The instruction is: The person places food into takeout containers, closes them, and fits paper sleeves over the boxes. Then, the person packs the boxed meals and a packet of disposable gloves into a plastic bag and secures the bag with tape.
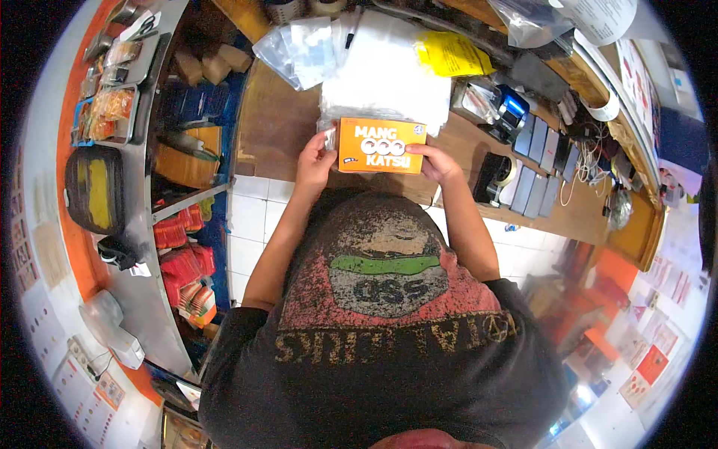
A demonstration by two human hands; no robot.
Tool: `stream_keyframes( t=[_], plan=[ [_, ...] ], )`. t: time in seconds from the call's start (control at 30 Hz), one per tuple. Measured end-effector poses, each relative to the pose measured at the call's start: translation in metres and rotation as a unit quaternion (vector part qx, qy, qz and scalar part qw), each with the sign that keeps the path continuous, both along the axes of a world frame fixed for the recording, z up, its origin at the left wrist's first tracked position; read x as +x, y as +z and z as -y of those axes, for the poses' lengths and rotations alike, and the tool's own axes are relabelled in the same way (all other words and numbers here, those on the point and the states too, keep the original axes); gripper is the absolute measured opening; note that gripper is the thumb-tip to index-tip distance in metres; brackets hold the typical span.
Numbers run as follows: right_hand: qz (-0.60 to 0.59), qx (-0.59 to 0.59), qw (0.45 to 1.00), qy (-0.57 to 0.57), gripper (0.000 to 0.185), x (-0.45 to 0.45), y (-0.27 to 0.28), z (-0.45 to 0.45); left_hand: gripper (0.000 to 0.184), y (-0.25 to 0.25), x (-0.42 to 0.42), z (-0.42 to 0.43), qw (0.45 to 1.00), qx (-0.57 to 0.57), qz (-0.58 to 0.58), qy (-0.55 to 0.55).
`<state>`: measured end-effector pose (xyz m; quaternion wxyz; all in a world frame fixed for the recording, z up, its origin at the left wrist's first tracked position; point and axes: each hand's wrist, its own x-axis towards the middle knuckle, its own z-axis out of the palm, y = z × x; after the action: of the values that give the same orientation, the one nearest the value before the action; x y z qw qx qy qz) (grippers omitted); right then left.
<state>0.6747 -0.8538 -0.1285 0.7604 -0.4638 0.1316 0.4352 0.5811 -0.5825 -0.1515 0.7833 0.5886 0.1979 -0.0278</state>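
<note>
An orange box (383,159) with white "MANG KATSU" lettering is held level in front of my chest, at the near edge of the table. My right hand (440,164) grips its right end, thumb lying over the front face. At the left end, my left hand (317,159) has its fingers curled with the thumb close to the box edge. Something small and whitish, perhaps clear plastic, shows between those fingers; I cannot make it out. Just beyond the box lies a stack of white plastic sheets or bags (381,71).
Clear plastic packets (303,56) and a yellow plastic bag (452,54) lie on the wooden table (273,123). To the right stand a lit blue-screen device (511,105), a tape dispenser (495,178) and several grey-blue boxes (529,196). A metal shelf unit (142,247) runs along the left.
</note>
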Motion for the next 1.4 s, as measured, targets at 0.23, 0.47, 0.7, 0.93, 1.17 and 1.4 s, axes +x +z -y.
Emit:
stream_keyframes(
  t=[0.23, 0.47, 0.7, 0.93, 1.17, 1.4],
  plan=[
    [0.039, -0.02, 0.999, 0.015, 0.064, -0.001, 0.003, 0.009, 0.047, -0.017, -0.003, 0.003, 0.983, 0.156, 0.092, 0.01],
    [0.059, -0.085, 0.994, 0.047, 0.061, 0.006, 0.008, 0.021, 0.042, -0.016, 0.006, 0.006, 0.978, 0.199, 0.063, -0.009],
    [0.042, -0.089, 0.988, -0.118, 0.06, -0.009, 0.005, -0.017, 0.028, 0.052, 0.003, 0.021, 0.896, 0.362, 0.224, -0.13],
    [0.18, -0.122, 0.972, -0.089, 0.055, -0.001, 0.002, -0.04, 0.037, 0.096, 0.004, 0.036, 0.974, 0.132, 0.098, -0.158],
    [0.273, -0.557, 0.783, -0.056, 0.044, 0.029, -0.042, 0.004, 0.031, 0.089, 0.015, 0.007, 0.984, -0.027, 0.173, 0.025],
    [0.295, -0.419, 0.857, -0.054, 0.015, 0.032, 0.036, 0.011, 0.024, 0.107, 0.006, 0.001, 0.992, 0.015, 0.115, -0.053]
  ],
)
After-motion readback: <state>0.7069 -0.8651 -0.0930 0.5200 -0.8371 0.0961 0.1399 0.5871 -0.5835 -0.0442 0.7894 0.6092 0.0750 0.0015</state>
